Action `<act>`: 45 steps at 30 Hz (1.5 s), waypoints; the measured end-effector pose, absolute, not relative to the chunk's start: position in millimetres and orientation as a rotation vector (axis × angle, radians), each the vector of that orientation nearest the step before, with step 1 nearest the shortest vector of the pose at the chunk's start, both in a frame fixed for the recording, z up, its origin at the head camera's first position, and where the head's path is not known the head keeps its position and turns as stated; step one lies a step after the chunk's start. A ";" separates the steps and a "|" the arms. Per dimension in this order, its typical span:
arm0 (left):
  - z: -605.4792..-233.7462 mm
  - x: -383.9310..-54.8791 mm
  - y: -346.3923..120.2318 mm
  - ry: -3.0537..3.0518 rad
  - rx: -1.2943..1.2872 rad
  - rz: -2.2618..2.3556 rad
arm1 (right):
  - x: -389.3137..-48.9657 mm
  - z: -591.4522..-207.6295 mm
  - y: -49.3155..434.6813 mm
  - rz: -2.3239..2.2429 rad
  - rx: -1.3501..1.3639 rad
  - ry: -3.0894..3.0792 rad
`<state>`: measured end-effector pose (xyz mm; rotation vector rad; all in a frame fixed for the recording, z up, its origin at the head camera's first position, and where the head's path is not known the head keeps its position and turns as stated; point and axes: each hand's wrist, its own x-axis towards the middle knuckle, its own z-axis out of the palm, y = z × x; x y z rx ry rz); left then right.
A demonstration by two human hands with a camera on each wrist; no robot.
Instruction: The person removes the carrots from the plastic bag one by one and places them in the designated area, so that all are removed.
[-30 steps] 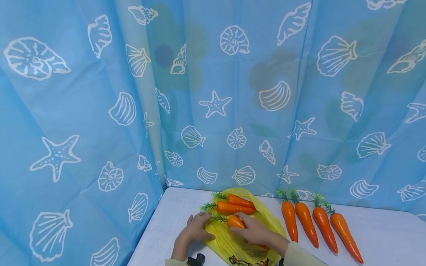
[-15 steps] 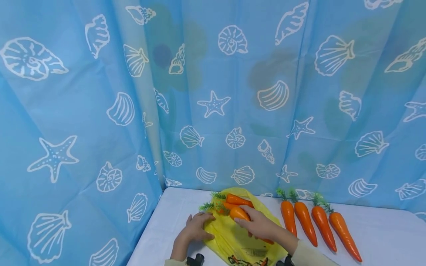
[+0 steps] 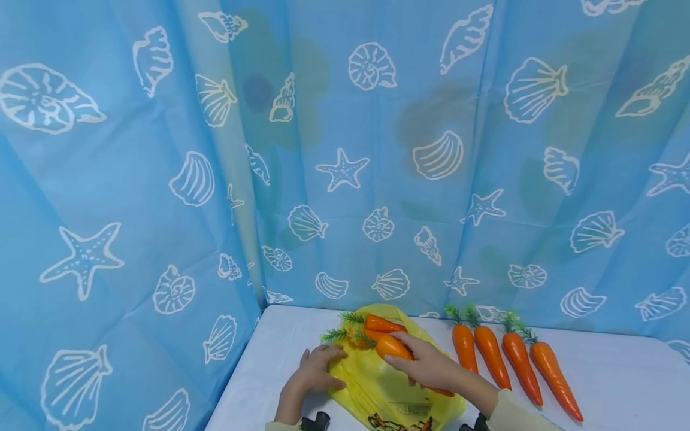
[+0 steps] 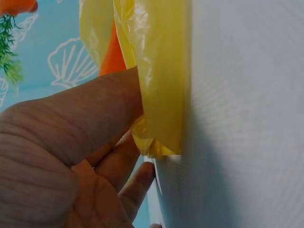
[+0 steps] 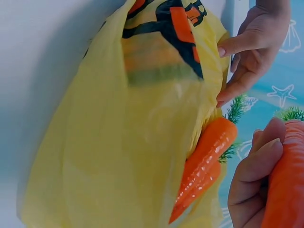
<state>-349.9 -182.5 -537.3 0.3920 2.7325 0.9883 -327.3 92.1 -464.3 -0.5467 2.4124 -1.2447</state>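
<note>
My right hand (image 3: pixel 426 362) grips an orange carrot (image 3: pixel 393 347) with a green leafy top, raised just above a yellow plastic bag (image 3: pixel 377 383). That carrot (image 5: pixel 289 180) also shows at the right edge of the right wrist view, with my curled fingers (image 5: pixel 259 171) around it. Two other carrots (image 3: pixel 381 323) lie at the bag's far end, leaves pointing left. My left hand (image 3: pixel 312 374) rests at the bag's left edge, thumb and fingers spread apart. In the left wrist view, the tip of its thumb (image 4: pixel 95 107) goes behind the yellow plastic.
To the right of the bag, several carrots (image 3: pixel 514 365) lie in a row on the white table (image 3: pixel 620 383). A blue curtain (image 3: pixel 345 120) printed with shells and starfish hangs behind and to the left.
My right hand has lifted its carrot and moved it rightward and slightly away from me over the bag. The left hand stays at the bag's edge.
</note>
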 end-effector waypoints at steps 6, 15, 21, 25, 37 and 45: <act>-536.7 -350.0 -182.2 2.742 0.395 0.986 | -322.5 -457.6 102.4 -1.247 -0.570 2.396; -538.0 -351.5 -182.8 2.739 0.406 0.997 | -315.3 -454.9 123.6 -1.261 -0.550 2.409; -538.6 -352.3 -181.7 2.743 0.421 0.991 | -313.9 -453.4 140.4 -1.278 -0.530 2.417; -538.2 -351.8 -181.1 2.739 0.399 0.998 | -314.1 -452.0 150.0 -1.288 -0.535 2.420; -538.4 -349.5 -180.3 2.731 0.382 0.996 | -303.5 -445.4 170.4 -1.297 -0.482 2.446; -535.8 -348.9 -180.5 2.731 0.389 1.015 | -294.4 -450.0 188.6 -1.293 -0.387 2.475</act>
